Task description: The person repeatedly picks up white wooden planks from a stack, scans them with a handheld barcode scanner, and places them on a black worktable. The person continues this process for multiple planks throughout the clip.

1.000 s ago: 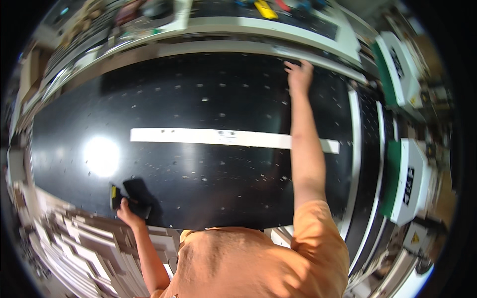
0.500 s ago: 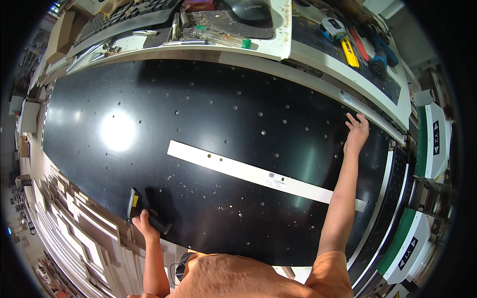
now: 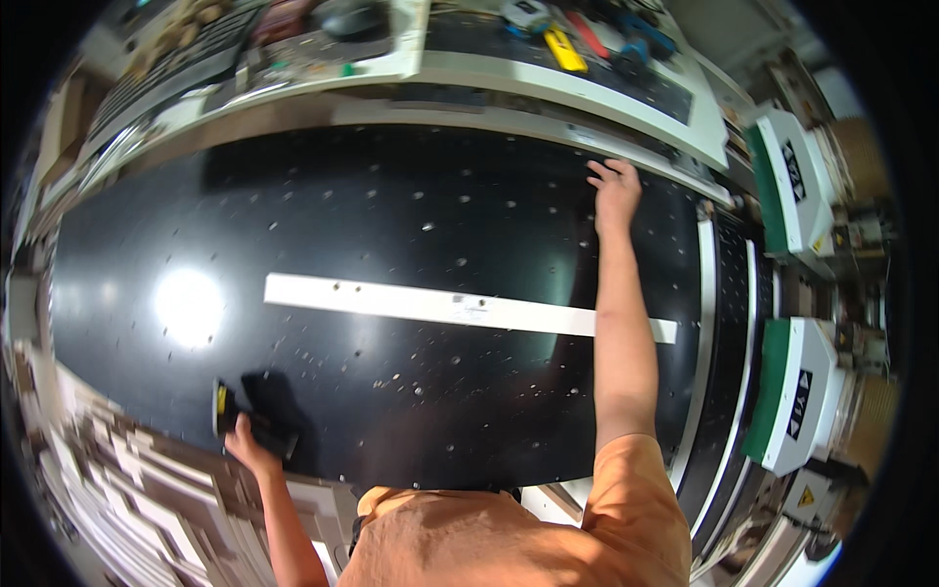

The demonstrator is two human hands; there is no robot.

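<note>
A black handheld barcode scanner (image 3: 266, 430) with a yellow label is gripped in my left hand (image 3: 251, 448), over the near left edge of the black tabletop (image 3: 342, 230). My right hand (image 3: 616, 194) reaches across to the tabletop's far right side, fingers apart and nothing in them. It is close to the pale rail (image 3: 646, 155) along the far edge; whether it touches anything I cannot tell. Between the hands lies a long white board strip (image 3: 401, 298) with a few holes and a printed label (image 3: 469, 309). My right forearm passes over the strip's right part.
Beyond the table, a white-edged desk (image 3: 548, 80) holds a yellow cutter (image 3: 564, 49), a tape measure (image 3: 525, 14), a keyboard and a mouse. Green-and-white machine housings (image 3: 797, 396) stand at the right. Many boards (image 3: 127, 460) are stacked at the lower left. Small chips dot the tabletop.
The view has swung, so the table and strip appear turned and shifted left. My left hand still holds the scanner; my right hand stays stretched toward the far edge.
</note>
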